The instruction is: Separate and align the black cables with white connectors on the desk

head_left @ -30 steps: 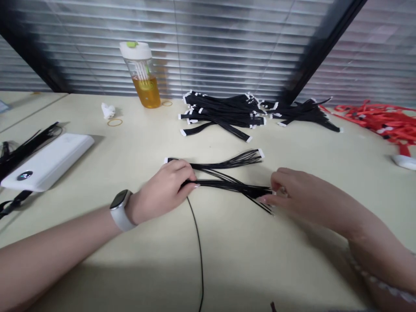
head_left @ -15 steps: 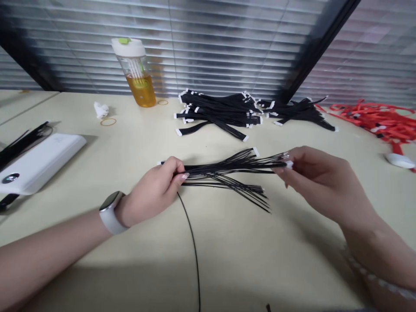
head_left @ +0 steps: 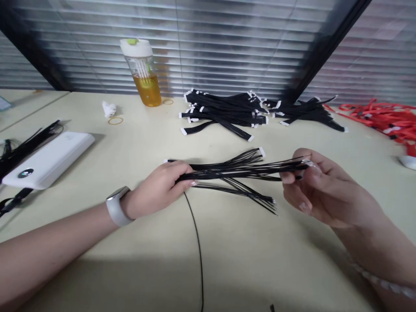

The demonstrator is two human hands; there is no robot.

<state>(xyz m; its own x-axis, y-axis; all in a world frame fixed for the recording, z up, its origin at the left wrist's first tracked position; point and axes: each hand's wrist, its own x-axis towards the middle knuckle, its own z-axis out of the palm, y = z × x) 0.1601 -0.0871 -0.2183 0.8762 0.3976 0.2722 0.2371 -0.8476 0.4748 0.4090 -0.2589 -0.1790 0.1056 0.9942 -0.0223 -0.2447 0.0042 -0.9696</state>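
Observation:
Black wires (head_left: 227, 171) lie in a loose bundle across the middle of the table, fanning out to the right. My left hand (head_left: 169, 182) is closed around the bundle's left part, thumb on top. With thumb and fingers, my right hand (head_left: 321, 190) pinches the right ends of several wires, slightly raised. A white connector (head_left: 261, 152) tips one upper group of wires, which lies apart from my right hand. Below, another group ends in bare tips. A single black wire (head_left: 199, 251) curves from under my left hand towards the near edge.
Behind the bundle lies a pile of black cables (head_left: 224, 110) with white connectors, a smaller pile (head_left: 307, 113) beside it. Red cables (head_left: 380, 119) are at far right. A bottle (head_left: 147, 86), crumpled tissue (head_left: 108, 109), rubber band (head_left: 115, 121) and white power bank (head_left: 52, 160) stand left.
My right hand has turned, its fingers now showing more, and has moved slightly right with the wire ends. The left hand keeps its hold. The whole view has shifted a little.

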